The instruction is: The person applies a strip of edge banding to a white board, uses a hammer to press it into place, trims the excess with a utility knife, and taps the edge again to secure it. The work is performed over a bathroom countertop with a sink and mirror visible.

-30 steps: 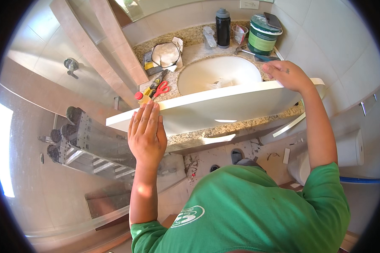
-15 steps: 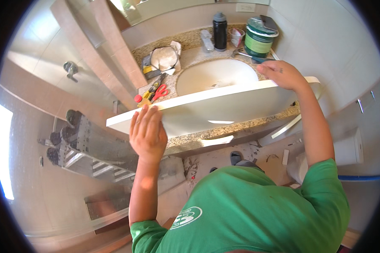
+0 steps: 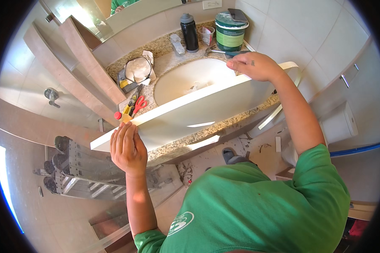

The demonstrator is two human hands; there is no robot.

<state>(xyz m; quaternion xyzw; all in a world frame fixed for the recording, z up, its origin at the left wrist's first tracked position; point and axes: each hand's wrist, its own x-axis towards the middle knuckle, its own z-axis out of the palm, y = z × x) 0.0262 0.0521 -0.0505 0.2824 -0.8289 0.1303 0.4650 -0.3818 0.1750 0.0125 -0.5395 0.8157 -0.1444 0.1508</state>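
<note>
A long white board [image 3: 215, 109] stands on its edge, tilted, along the front of the granite counter. Its upper edge carries a pale strip [image 3: 280, 114], whose far-right end curls down loose beyond the board. My left hand [image 3: 128, 149] is closed over the board's left end, fingertips on the upper edge. On the right part of that edge rests my right hand [image 3: 259, 67], bent over it with fingers together; its underside is hidden. Red-handled scissors [image 3: 140, 105] and a red-capped bottle [image 3: 121, 116] lie just behind the left end.
Beyond the board is a white sink [image 3: 173, 84] with scraps inside. A black bottle [image 3: 190, 36], a green bucket [image 3: 231, 38] and a hammer [image 3: 219, 51] occupy the back right. Wooden planks [image 3: 95, 67] lean at left, near a folded ladder [image 3: 84, 168]. Debris litters the floor.
The view has swung, so counter and board appear farther left. My right hand has shifted a little left along the board's edge; my left hand stays at its left end.
</note>
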